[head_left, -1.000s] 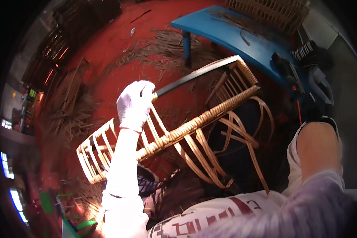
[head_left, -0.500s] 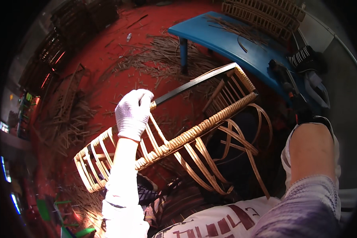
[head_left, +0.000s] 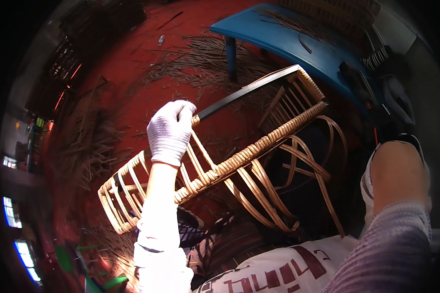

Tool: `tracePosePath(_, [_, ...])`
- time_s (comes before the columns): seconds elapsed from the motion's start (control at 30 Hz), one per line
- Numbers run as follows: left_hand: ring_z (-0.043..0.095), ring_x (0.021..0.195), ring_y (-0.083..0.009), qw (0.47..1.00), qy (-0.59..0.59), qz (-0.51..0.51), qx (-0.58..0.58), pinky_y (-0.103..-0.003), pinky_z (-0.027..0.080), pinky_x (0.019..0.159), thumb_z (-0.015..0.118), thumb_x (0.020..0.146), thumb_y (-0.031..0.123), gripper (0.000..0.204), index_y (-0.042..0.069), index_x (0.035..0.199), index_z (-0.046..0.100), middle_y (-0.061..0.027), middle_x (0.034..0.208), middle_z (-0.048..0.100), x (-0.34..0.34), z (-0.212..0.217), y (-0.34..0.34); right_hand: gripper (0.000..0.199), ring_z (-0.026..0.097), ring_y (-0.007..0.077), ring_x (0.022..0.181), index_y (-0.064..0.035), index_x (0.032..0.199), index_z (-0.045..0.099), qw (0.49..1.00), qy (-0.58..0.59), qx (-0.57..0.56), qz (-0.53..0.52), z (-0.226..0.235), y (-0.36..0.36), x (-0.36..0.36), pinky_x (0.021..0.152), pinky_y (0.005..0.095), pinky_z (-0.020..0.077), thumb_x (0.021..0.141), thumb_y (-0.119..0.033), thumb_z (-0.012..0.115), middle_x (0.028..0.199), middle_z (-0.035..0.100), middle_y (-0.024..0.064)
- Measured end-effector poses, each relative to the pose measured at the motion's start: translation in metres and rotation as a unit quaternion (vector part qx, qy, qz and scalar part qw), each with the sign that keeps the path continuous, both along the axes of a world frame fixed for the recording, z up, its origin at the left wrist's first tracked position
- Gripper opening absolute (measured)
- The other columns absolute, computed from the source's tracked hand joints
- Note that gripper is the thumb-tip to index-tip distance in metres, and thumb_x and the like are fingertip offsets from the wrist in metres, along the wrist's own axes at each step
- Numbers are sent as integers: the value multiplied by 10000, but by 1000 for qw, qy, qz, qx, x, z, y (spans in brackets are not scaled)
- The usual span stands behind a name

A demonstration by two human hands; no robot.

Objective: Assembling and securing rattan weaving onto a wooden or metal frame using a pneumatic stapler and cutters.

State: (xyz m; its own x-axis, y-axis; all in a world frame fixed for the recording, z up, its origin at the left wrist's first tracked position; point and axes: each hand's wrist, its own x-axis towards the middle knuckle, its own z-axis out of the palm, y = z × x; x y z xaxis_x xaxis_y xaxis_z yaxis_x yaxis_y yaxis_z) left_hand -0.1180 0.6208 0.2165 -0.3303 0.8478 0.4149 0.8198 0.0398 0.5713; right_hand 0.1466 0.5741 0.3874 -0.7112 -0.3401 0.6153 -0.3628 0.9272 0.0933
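Frame (head_left: 259, 148) of wound cane slants in front of the lap, its far right corner pointing toward the near edge of the blue table (head_left: 269, 34). The left hand (head_left: 171, 132), gloved, closes around the upper long edge, pinching it where winding gives way to a bare dark rail (head_left: 249, 92); its fingertips are hidden on the far side. What looks like the right hand (head_left: 386, 254) is purple knit at the lower right, its fingers out of sight, so I cannot tell whether it is spread or pinching anything. Good holding seems to depend on the left grip: firm pressure right beside the end of the winding should stop the turns slackening, and a steady wrist should check any twist. The loose strands (head_left: 330, 205) hang from the near long edge and cross one another, so they are best teased apart before any pull, lest they kink or snag on the patterned cloth (head_left: 278, 271).
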Motion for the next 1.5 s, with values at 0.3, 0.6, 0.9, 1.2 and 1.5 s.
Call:
tracePosePath(0.3, [697, 835, -300, 1000, -16, 20, 9, -382, 540, 765, 657, 866, 239, 158, 114, 906, 746, -110, 872, 712, 0, 0, -4, 191, 630, 242, 669, -80, 784, 623, 1000, 6, -13, 2, -2, 1, -11, 595, 346, 499, 800, -219, 755, 707, 593, 51])
tracePosePath(0.6, [683, 874, -287, 1000, 14, -8, 9, -398, 540, 785, 619, 881, 242, 160, 136, 871, 739, -86, 888, 707, -2, 3, 2, 193, 632, 244, 675, -76, 798, 625, 1000, 0, -5, 4, -6, 5, -20, 605, 346, 506, 798, -214, 759, 715, 601, 54])
tracePosePath(0.9, [679, 863, -293, 1000, 8, -2, 4, -406, 538, 786, 635, 875, 250, 148, 141, 872, 736, -86, 870, 698, -15, 1, -11, 195, 635, 247, 681, -71, 811, 627, 999, -8, -29, 21, -6, 10, -43, 615, 346, 513, 796, -209, 764, 724, 609, 57])
tracePosePath(1.2, [690, 885, -296, 1000, 8, -4, 9, -407, 546, 791, 606, 891, 280, 188, 154, 890, 745, -91, 903, 714, -24, 0, -24, 206, 659, 268, 744, -60, 882, 630, 944, -152, -165, -241, -88, 36, -43, 670, 362, 535, 815, -204, 761, 795, 659, 75])
tracePosePath(1.5, [692, 887, -263, 998, -46, 18, -24, -384, 536, 823, 688, 864, 316, 194, 151, 938, 759, -84, 919, 722, -33, 40, -57, 310, 599, 257, 1096, -122, 1153, 639, 958, -96, -36, -267, -140, -10, -12, 1016, 452, 459, 879, -260, 682, 1104, 619, 85])
